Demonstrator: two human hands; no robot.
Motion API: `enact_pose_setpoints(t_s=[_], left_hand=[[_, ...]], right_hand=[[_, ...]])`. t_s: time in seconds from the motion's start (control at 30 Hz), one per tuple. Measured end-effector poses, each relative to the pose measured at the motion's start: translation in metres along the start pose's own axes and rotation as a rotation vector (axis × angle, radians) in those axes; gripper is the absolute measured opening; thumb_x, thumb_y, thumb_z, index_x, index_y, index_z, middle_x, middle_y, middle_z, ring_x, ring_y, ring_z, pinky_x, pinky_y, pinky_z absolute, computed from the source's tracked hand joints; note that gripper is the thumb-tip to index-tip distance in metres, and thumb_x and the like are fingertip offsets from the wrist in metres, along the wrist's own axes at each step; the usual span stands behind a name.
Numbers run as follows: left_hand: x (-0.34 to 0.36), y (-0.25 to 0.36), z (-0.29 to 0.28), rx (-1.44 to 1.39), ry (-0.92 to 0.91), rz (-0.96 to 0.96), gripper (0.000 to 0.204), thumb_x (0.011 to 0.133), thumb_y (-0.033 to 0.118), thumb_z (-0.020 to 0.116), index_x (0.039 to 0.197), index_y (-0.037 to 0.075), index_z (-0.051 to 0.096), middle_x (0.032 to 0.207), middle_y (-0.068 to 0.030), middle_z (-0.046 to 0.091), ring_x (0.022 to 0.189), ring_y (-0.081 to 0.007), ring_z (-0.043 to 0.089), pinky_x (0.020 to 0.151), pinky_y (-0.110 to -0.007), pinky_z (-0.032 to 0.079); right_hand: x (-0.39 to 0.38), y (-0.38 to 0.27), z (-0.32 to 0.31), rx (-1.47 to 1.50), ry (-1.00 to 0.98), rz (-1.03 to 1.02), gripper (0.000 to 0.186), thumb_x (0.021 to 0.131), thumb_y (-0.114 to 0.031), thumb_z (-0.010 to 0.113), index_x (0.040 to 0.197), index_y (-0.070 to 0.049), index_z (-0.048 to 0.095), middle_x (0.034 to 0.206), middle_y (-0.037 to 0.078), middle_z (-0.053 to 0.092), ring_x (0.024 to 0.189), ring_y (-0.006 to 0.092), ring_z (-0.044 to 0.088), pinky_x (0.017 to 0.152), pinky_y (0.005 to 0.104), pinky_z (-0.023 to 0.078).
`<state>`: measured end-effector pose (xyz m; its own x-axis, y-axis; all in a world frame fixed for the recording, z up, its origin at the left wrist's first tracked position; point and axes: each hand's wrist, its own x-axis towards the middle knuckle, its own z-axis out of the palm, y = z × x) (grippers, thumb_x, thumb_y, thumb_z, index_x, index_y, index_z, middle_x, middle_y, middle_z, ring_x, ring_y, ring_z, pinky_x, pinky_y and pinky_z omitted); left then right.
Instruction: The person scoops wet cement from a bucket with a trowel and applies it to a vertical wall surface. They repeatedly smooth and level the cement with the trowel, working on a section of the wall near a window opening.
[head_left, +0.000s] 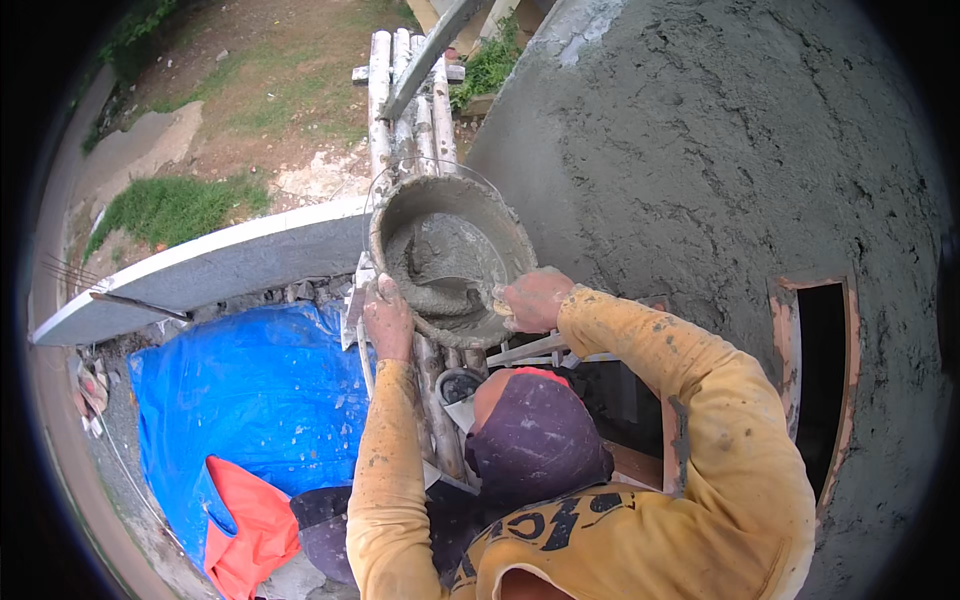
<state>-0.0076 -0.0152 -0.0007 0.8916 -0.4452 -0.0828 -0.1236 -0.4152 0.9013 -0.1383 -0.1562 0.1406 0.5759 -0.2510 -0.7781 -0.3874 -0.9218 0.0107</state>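
A round, mortar-caked bucket (520, 235) stands in front of me on the pole scaffold, a thin wire handle lying around its far side. Wet grey mortar (455, 250) fills its lower part. My left hand (388, 318) is closed on the bucket's near-left rim; beside it is a pale, mortar-splashed flat piece (354, 300), and whether the hand also holds this I cannot tell. At the near-right rim, my right hand (537, 298) is wrapped round a short tan handle, apparently a trowel's. Its blade seems to be down in the mortar, coated and hard to make out.
Rough wet plaster covers the wall (700, 170) on the right, with a framed opening (850, 340). Whitewashed poles (380, 90) run ahead, crossed by a slanting beam (428, 60). Below left lie a low wall (240, 255), a blue tarp (250, 390) and an orange cloth (250, 525).
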Motion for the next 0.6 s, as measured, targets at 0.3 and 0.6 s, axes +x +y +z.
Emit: enact_pose_setpoints(t_s=[0.3,0.6], left_hand=[[-0.003,-0.024,-0.001,-0.003,-0.021,0.074,0.036,0.094,0.024,0.040,0.100,-0.008,0.055,0.092,-0.0259,0.059,0.085,-0.0391,0.055,0.076,-0.042,0.042],[-0.003,-0.017,-0.007,-0.151,0.000,-0.046,0.041,0.093,0.027,0.037,0.095,-0.010,0.056,0.092,-0.0266,0.059,0.083,-0.0390,0.053,0.074,-0.043,0.039]], right_hand=[[-0.082,0.021,0.049,1.282,0.489,-0.495,0.046,0.089,-0.037,0.048,0.119,-0.003,0.054,0.131,0.015,0.045,0.120,0.0281,0.043,0.101,0.0397,0.033],[-0.073,0.030,0.091,0.251,0.894,0.125,0.046,0.085,-0.042,0.054,0.115,-0.007,0.059,0.118,0.017,0.050,0.116,0.0296,0.043,0.099,0.0435,0.030]])
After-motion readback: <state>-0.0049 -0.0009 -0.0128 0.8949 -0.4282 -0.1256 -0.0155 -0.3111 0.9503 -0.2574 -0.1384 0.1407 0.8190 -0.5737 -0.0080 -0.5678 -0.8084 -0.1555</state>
